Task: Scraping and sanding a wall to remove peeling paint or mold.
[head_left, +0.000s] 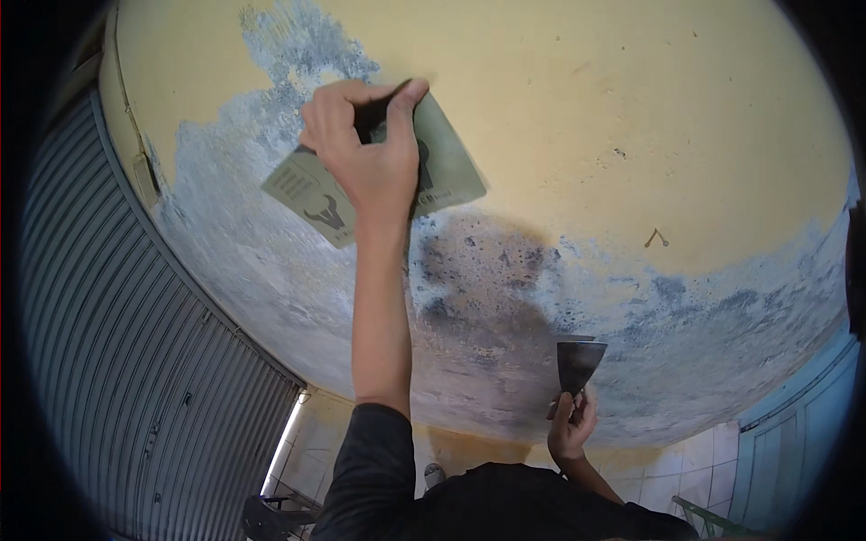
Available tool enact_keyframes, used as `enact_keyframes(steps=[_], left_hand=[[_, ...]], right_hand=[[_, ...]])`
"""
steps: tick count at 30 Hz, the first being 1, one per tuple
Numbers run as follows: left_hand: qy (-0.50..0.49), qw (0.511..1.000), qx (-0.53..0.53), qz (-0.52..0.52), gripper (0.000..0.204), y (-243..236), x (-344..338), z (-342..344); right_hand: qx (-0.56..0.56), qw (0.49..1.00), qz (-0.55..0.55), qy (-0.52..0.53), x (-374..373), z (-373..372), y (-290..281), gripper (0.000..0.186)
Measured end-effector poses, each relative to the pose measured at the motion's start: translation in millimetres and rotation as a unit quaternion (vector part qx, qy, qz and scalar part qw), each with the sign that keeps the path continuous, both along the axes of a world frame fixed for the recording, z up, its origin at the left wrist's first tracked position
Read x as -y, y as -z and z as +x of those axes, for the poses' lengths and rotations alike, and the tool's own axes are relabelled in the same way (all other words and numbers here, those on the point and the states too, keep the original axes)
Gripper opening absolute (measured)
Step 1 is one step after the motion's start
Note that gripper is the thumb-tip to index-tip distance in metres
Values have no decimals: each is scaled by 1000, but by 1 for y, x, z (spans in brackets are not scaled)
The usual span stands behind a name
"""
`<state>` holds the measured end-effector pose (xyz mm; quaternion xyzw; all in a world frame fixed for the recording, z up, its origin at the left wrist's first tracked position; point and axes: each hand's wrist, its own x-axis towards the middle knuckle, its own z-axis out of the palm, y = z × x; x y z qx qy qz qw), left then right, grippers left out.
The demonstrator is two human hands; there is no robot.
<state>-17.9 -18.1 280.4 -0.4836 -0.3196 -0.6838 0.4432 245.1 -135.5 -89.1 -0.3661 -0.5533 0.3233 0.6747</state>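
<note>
Against the wall [577, 117], my left hand [370, 149] is raised high with its fingers bent and thumb closed on the upper edge of a greenish-grey sheet of sandpaper [456, 171]. Dark print shows on the sheet's outward side, and part of it is hidden behind the hand and wrist. Lower and to the right, my right hand [570, 431] grips a putty knife [579, 362], its wide dark blade pointing up. A second thin edge shows just behind that blade; I cannot tell if it is another knife. The handle is mostly covered by the fingers.
Yellow paint covers the upper wall; below it the surface is worn, grey-blue and patchy. A grey roller shutter [135, 334] rises at left, a blue door [794, 451] at right. Low down are a dark chair [266, 518], a green frame [708, 516] and white floor tiles [699, 473].
</note>
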Motion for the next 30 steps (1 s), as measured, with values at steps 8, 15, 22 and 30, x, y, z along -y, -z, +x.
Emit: enact_keyframes(steps=[8, 15, 22, 30], left_hand=[[33, 997, 20, -73, 21, 83, 4, 21], [11, 1000, -1, -10, 22, 3, 2, -3], [22, 999, -16, -34, 23, 80, -7, 20], [31, 999, 13, -27, 22, 25, 2, 6]], right_hand=[[35, 999, -10, 41, 17, -9, 17, 40], [5, 998, 15, 64, 14, -14, 12, 40], [-10, 998, -5, 64, 18, -15, 15, 41], [-44, 997, 0, 70, 16, -18, 9, 41]])
